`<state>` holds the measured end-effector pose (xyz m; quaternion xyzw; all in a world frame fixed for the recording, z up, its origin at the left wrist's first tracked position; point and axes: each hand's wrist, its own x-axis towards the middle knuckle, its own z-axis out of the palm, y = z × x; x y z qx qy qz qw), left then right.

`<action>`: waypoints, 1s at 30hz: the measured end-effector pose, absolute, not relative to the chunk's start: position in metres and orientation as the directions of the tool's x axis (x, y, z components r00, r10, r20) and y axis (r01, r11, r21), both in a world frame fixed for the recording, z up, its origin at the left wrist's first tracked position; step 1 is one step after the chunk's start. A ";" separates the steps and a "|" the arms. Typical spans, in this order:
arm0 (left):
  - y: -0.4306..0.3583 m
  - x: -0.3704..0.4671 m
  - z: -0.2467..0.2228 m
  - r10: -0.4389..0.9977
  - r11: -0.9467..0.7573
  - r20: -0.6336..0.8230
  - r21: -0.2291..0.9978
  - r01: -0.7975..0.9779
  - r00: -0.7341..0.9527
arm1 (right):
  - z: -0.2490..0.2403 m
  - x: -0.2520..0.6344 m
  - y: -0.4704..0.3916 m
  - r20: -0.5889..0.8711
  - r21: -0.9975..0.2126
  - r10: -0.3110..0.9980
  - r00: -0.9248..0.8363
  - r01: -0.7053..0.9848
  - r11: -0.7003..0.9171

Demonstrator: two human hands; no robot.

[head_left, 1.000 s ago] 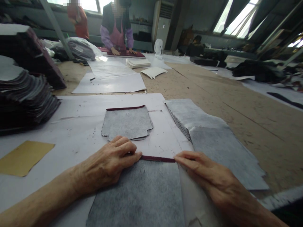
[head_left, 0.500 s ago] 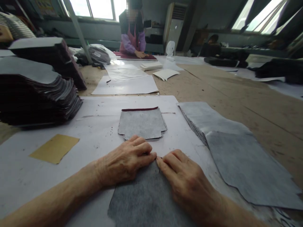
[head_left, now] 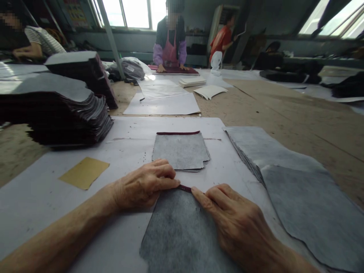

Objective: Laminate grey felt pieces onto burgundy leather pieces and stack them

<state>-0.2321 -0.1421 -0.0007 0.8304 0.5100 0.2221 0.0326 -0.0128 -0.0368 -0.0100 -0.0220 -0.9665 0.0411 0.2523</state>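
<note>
A grey fabric piece [head_left: 182,227] lies before me, and a narrow dark maroon strip, its folded edge [head_left: 185,188], shows along the top. My left hand [head_left: 148,184] has its fingers curled, with thumb and forefinger pinching the left end of that fold. On the right part of the same edge, my right hand [head_left: 230,208] presses with closed fingers, covering the corner. Just beyond both hands rests a small stack of grey pieces [head_left: 180,149], the top one with a maroon folded edge facing away from me.
Tall stacks of grey-and-maroon pieces [head_left: 93,110] stand at left. A tan card [head_left: 84,173] lies on the white sheet [head_left: 57,212]. More grey pieces [head_left: 307,201] are piled at right. Across the table [head_left: 284,113], a person in a pink apron [head_left: 170,49] handles maroon cloth.
My hands have moved apart along the edge, exposing the maroon fold between them. The view has shifted left, and a person in red now appears at the back.
</note>
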 end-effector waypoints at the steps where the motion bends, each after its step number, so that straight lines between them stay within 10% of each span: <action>1: -0.142 -0.232 -0.001 0.858 -0.483 0.334 0.266 0.834 0.390 | -0.009 -0.013 -0.037 0.468 -0.084 0.065 -0.881 0.029 0.996; 11: -0.141 -0.227 -0.004 0.841 -0.502 0.321 0.159 0.850 0.436 | 0.011 -0.034 -0.046 0.353 0.148 -0.019 -0.936 0.036 0.988; 22: -0.144 -0.242 0.010 0.857 -0.428 0.468 0.417 0.802 0.215 | -0.018 -0.051 -0.035 0.471 -0.048 -0.098 -0.877 -0.136 0.990; 30: -0.182 -0.194 0.011 0.953 -0.221 0.272 0.335 0.916 0.130 | -0.018 -0.055 -0.033 0.440 -0.110 -0.052 -0.897 -0.112 0.988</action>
